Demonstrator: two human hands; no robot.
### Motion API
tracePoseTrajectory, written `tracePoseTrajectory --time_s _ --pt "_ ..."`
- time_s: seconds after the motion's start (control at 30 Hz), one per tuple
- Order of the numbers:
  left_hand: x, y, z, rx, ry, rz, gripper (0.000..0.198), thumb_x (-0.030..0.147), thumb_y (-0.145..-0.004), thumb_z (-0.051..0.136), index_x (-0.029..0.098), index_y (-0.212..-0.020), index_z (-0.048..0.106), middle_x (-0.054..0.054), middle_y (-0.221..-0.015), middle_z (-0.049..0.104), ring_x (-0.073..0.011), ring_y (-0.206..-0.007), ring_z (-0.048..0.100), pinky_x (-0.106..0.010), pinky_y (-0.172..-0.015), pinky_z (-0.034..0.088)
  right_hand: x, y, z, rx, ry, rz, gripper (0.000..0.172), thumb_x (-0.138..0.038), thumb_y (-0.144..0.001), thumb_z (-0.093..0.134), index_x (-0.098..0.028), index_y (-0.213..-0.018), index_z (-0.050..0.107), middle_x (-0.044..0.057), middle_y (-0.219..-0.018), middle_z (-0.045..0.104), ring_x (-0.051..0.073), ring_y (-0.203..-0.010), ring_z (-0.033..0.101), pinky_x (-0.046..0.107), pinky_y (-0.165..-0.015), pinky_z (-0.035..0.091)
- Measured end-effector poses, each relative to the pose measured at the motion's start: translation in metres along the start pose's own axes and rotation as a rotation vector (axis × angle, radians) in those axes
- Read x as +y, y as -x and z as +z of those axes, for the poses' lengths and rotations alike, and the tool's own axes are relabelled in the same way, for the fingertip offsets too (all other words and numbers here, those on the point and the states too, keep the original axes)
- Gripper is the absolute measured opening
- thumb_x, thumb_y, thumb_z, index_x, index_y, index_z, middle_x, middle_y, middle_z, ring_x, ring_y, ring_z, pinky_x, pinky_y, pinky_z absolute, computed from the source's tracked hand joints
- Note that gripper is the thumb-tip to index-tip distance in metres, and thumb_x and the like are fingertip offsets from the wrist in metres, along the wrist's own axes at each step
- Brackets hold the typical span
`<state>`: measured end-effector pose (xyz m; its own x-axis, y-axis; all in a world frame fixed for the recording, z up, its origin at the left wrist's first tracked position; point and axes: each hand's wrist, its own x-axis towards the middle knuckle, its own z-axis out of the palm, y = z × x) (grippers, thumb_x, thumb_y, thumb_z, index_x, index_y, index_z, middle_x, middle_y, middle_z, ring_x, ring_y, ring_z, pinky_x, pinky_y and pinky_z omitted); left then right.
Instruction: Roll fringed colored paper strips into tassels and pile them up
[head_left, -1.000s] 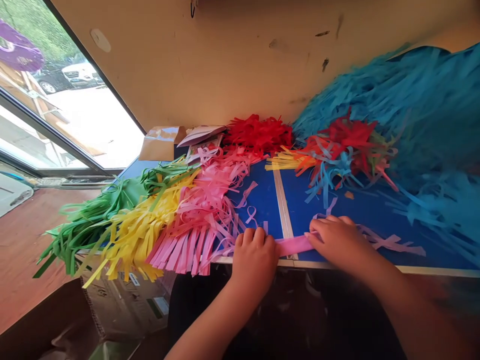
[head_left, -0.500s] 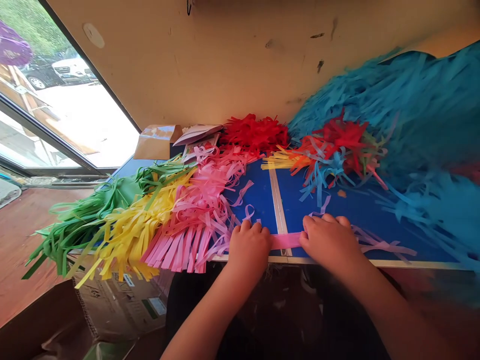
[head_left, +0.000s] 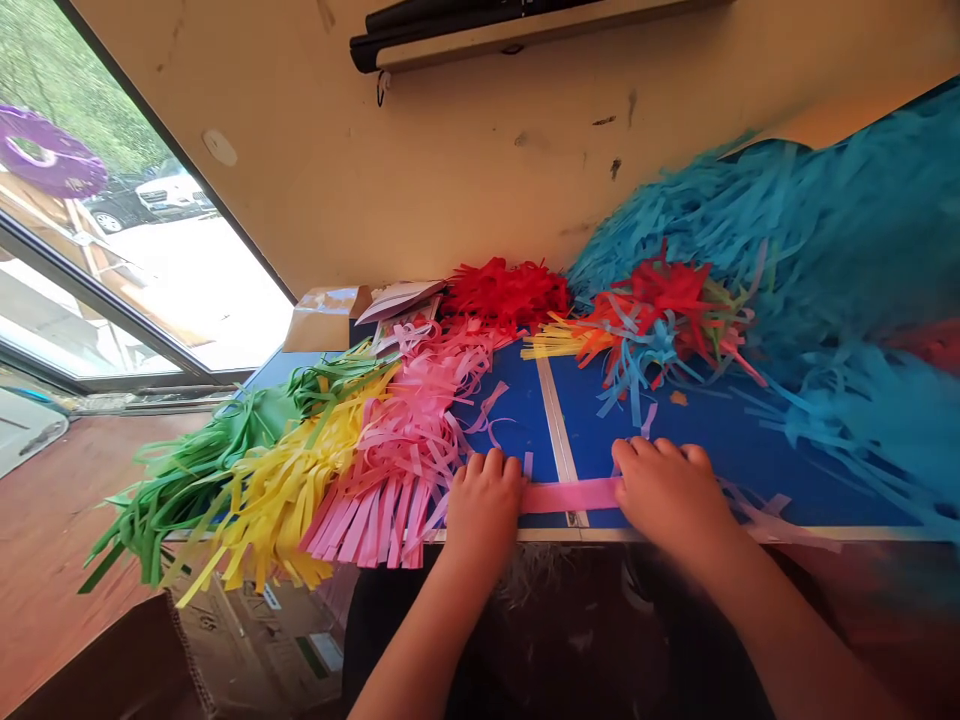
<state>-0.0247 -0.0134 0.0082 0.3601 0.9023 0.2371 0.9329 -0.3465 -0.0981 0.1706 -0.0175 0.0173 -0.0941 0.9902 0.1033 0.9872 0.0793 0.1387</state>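
Note:
A pink ribbon strip (head_left: 571,496) stretches flat and taut between my two hands, just above the front edge of the blue table (head_left: 517,420). My left hand (head_left: 485,505) is closed over its left end, and my right hand (head_left: 670,492) grips the other end. Pale purple ribbon tails (head_left: 776,512) stick out beyond the right hand. Close to the left hand lies a heap of pink ribbons (head_left: 420,430), with yellow ribbons (head_left: 300,480) and green ribbons (head_left: 217,450) further left. The fingertips of both hands are hidden beneath the knuckles.
Red ribbons (head_left: 510,295) and a multicoloured bundle (head_left: 664,320) lie towards the back. A large turquoise ribbon pile (head_left: 750,220) fills the right side. Papers (head_left: 397,300) and a brown envelope (head_left: 324,318) rest by the wall. A cardboard box (head_left: 255,640) stands below at left.
The view has tilted up, showing a dark rolled object on the wall. My hands have moved slightly apart, so more of the pink strip shows between them.

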Motion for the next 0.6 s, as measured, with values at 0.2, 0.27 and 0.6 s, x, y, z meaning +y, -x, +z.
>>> tracePoseTrajectory --time_s 0.2,0.27,0.6 --pt "0.013 0.006 -0.010 0.248 0.230 0.059 0.013 0.025 -0.089 0.048 0.020 -0.096 0.058 -0.004 -0.094 0.063 -0.0202 -0.084 0.054 -0.034 -0.073 0.041 0.002 0.000 0.003 0.024 -0.068 0.012 0.017 -0.011 -0.074 0.043 -0.018 -0.080 0.058 0.006 -0.082 0.063 0.022 -0.080 0.055 0.034 -0.067 0.023" --pt "0.017 0.003 -0.008 0.114 0.258 0.066 0.016 0.028 -0.087 0.052 0.021 -0.099 0.058 -0.004 -0.092 0.062 -0.0210 -0.083 0.054 -0.034 -0.071 0.042 0.004 0.001 0.007 0.040 -0.093 -0.006 0.017 -0.010 -0.075 0.043 -0.018 -0.078 0.058 0.006 -0.083 0.062 0.021 -0.080 0.054 0.033 -0.068 0.023" --pt "0.023 -0.005 0.006 -0.087 0.231 0.059 0.016 0.024 -0.091 0.044 0.022 -0.088 0.059 -0.003 -0.089 0.059 -0.0196 -0.082 0.053 -0.032 -0.069 0.039 0.014 0.008 0.010 0.196 -0.152 0.005 0.025 -0.007 -0.079 0.039 -0.019 -0.083 0.060 0.004 -0.086 0.064 0.020 -0.081 0.054 0.036 -0.075 0.028"
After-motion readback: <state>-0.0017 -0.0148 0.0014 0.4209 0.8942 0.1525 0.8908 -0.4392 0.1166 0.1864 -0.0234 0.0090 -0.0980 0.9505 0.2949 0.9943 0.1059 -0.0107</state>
